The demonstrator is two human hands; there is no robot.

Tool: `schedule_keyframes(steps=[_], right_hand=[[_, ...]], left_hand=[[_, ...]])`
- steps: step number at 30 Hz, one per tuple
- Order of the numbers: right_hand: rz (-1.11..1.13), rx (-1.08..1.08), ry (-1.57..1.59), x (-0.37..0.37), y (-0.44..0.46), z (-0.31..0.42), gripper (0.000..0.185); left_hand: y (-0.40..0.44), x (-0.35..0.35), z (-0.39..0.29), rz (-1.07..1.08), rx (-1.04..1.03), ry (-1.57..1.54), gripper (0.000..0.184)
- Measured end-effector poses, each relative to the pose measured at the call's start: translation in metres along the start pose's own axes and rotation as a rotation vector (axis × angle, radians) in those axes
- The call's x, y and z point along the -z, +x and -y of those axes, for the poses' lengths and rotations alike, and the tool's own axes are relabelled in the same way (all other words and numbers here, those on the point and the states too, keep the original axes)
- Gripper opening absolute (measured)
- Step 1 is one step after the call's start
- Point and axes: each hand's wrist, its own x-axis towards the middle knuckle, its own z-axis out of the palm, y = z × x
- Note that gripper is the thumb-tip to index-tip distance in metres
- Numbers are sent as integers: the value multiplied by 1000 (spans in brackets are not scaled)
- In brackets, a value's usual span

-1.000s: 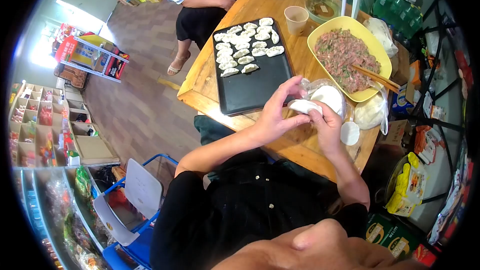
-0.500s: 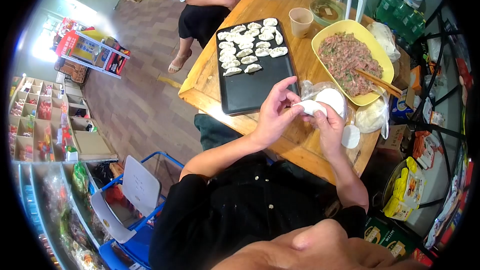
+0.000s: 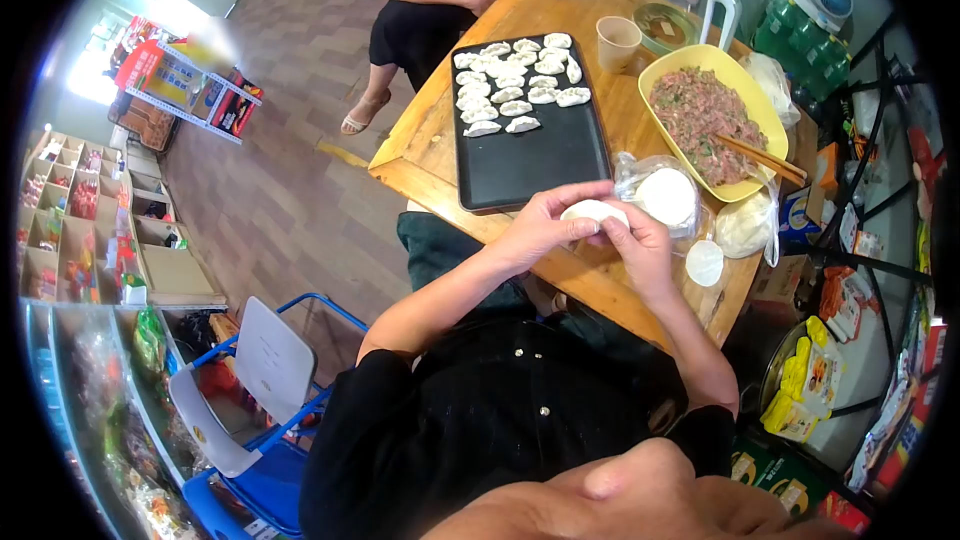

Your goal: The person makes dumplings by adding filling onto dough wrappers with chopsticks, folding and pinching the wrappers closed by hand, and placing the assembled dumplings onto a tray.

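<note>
Between my two hands is a white folded dumpling (image 3: 594,210), pinched along its edge by the fingers and thumbs. My left hand (image 3: 548,224) closes on its left side, and my right hand (image 3: 642,244) grips the right side. Just beyond them lies a stack of round dumpling wrappers (image 3: 667,196) in clear plastic. One loose wrapper (image 3: 704,263) rests on the wood to the right. A black tray (image 3: 530,165) holds several rows of shaped dumplings (image 3: 508,81) at its far end. The yellow bowl (image 3: 650,73) contains minced filling (image 3: 705,115), with wooden chopsticks (image 3: 763,160) leaning in it.
The wooden table (image 3: 420,155) also carries a paper cup (image 3: 618,42), a lidded pitcher (image 3: 668,25) and a bag of dough-like white stuff (image 3: 745,227). A person (image 3: 430,0) sits at the far side. A blue folding chair (image 3: 270,370) stands left; shelves line both sides.
My hands have drawn closer together around the dumpling, with the left fingers now curled over it. The view has shifted slightly. At the far side, the person's hand is now at the other cup.
</note>
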Motion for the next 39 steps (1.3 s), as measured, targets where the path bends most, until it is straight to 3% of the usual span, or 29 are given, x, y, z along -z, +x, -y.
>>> schedule_keyframes(steps=[1, 2, 8, 11, 13, 17, 23, 32, 36, 39], right_hand=[[33, 15, -149, -4, -2, 5, 25], [73, 36, -298, -10, -1, 8, 24], [113, 26, -293, -47, -8, 6, 22], [155, -9, -294, -57, -15, -3, 25], [143, -127, -306, -66, -19, -4, 26], [133, -98, -345, -72, -23, -14, 27], [56, 182, -494, -84, -34, -14, 24], [41, 193, -168, -98, -47, -7, 27], [17, 183, -116, -102, -62, 1, 25], [5, 123, -112, -100, -73, 6, 25]], left_hand=[[-5, 3, -3, 48, 112, 0, 62], [-11, 1, -2, 28, 35, -36, 57], [-54, 9, 19, -123, -152, -23, 48], [-77, 7, 29, -151, -79, -302, 38], [-89, 10, 35, -156, -87, -384, 35], [-103, 19, 30, -177, -64, -492, 31], [-115, 27, 20, -270, -69, -405, 29], [-124, 18, 2, -241, -248, -223, 24], [-133, 8, -10, -275, -212, 71, 22], [-137, 1, -15, -274, -205, 126, 20]])
